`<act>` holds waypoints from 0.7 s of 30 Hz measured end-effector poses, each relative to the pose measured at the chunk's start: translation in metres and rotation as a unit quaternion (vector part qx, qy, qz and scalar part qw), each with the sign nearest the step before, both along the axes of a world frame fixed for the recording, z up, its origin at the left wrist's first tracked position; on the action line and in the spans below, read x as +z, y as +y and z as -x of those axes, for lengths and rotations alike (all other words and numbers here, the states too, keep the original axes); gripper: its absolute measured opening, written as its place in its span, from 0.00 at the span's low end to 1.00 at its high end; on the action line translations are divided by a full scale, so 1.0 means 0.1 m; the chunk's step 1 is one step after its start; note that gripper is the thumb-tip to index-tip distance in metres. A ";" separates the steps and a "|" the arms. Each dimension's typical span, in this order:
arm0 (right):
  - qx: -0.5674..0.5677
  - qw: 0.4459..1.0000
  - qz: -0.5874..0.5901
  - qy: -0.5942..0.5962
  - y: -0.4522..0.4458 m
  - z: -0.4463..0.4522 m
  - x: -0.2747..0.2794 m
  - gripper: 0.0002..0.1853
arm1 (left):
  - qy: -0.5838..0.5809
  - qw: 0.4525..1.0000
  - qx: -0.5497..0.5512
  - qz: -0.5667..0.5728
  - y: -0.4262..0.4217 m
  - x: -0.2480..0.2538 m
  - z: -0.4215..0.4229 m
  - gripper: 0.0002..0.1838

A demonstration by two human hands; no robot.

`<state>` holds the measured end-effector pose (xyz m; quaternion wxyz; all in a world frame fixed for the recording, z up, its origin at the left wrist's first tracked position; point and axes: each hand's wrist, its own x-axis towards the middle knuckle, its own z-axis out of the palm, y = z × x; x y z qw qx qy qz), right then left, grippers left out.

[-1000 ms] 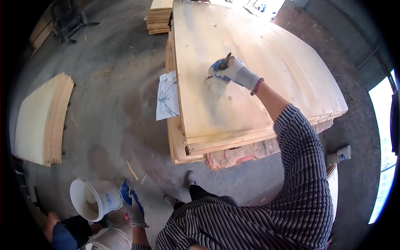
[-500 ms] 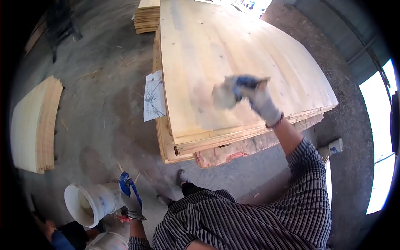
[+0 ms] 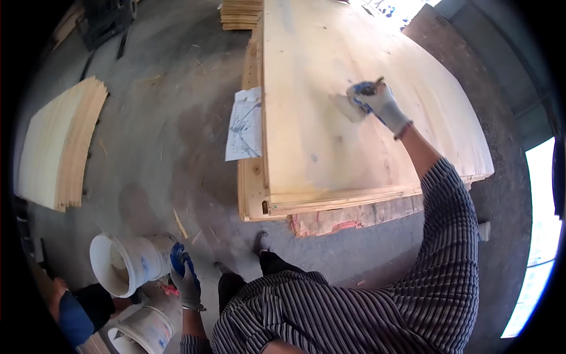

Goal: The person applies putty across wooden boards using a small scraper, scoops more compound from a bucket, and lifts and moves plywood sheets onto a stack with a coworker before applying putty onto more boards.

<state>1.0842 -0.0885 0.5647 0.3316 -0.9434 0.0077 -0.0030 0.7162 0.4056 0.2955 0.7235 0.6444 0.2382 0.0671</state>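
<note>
My right hand [image 3: 377, 103], in a white glove with blue coating, is closed around a putty knife [image 3: 348, 108]. Its wide blade lies against the pale face of the top plywood sheet [image 3: 312, 130], where smeared patches show. Down at my left side, my left hand [image 3: 186, 277] wears a matching glove, its fingers curled together. Whether anything is inside them is hidden. Just left of that hand stands a white bucket [image 3: 144, 259] with pale material inside.
Under the sheet is a plywood stack on a rough reddish-edged base [image 3: 354, 215]. A printed paper [image 3: 244, 125] hangs at its left edge. Another board stack [image 3: 62, 144] lies left. A second bucket [image 3: 144, 330] and a seated person's arm [image 3: 73, 315] are at lower left. Wood scraps litter the floor.
My right hand has swept the putty knife away from me and to the right across the sheet. My left hand stays low beside the bucket. The view has shifted slightly.
</note>
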 end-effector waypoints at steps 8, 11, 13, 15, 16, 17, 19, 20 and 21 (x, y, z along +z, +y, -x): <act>0.107 0.970 -0.164 0.144 1.31 1.71 0.03 0.10 | 0.031 0.990 -0.059 -0.121 0.24 -0.02 0.35 0.25; 0.060 0.925 -0.268 0.264 1.86 2.26 -0.05 0.13 | 0.054 0.975 -0.072 -0.201 0.35 0.16 0.49 0.23; 0.102 0.873 -0.348 0.327 2.70 2.48 -0.04 0.16 | 0.049 0.965 -0.150 -0.209 0.62 0.40 0.63 0.23; 0.146 0.826 -0.396 0.374 3.33 2.55 -0.04 0.16 | 0.056 0.967 -0.127 -0.215 0.74 0.34 0.86 0.22; 0.182 0.832 -0.372 0.370 3.54 2.53 -0.05 0.16 | 0.043 0.964 -0.139 -0.224 0.75 0.28 0.87 0.22; 0.261 0.812 -0.355 0.384 3.89 2.53 -0.10 0.15 | 0.050 0.965 -0.121 -0.225 0.84 0.23 1.04 0.22; 0.457 0.784 -0.280 0.314 4.71 2.65 -0.27 0.14 | 0.060 0.968 -0.065 -0.235 1.13 0.14 1.50 0.22; 0.565 0.763 -0.219 0.224 5.03 2.68 -0.43 0.14 | 0.062 0.968 -0.057 -0.237 1.23 0.20 1.63 0.22; 0.631 0.738 -0.192 0.146 5.33 2.70 -0.56 0.15 | 0.113 0.967 -0.059 -0.219 1.29 0.32 1.73 0.22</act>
